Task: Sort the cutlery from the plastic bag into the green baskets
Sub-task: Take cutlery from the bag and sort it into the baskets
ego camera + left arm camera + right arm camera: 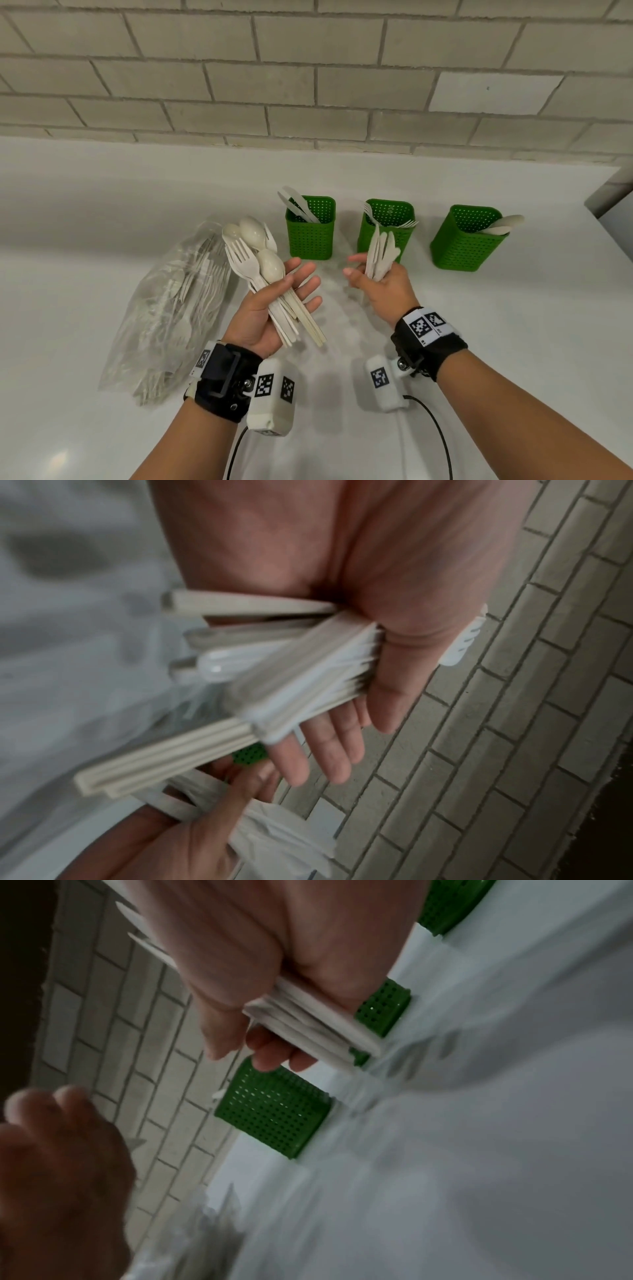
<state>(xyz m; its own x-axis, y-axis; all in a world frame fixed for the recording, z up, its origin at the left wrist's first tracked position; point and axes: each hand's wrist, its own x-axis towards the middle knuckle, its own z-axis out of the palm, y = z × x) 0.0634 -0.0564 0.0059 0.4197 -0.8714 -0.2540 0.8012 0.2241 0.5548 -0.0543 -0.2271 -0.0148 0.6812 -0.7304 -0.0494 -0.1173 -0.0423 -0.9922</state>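
My left hand (255, 318) holds a mixed bundle of pale forks and spoons (260, 253), thumb pressed across it and the other fingers nearly straight; the bundle's handles (291, 669) fan out below the palm. My right hand (388, 291) grips several pale knives (382, 250) upright, in front of the middle basket; their handle ends (315, 1026) stick out under the fist. Three green baskets stand in a row: the left basket (310, 236) holds knives, the middle basket (400, 209) forks, the right basket (462, 246) spoons. The clear plastic bag (171, 308) lies left of my hands with more cutlery inside.
Everything stands on a white counter (513, 325) against a grey brick wall (308, 85). The counter ends at a corner on the far right (613, 205). Cables (442, 442) trail from the wrist cameras toward me.
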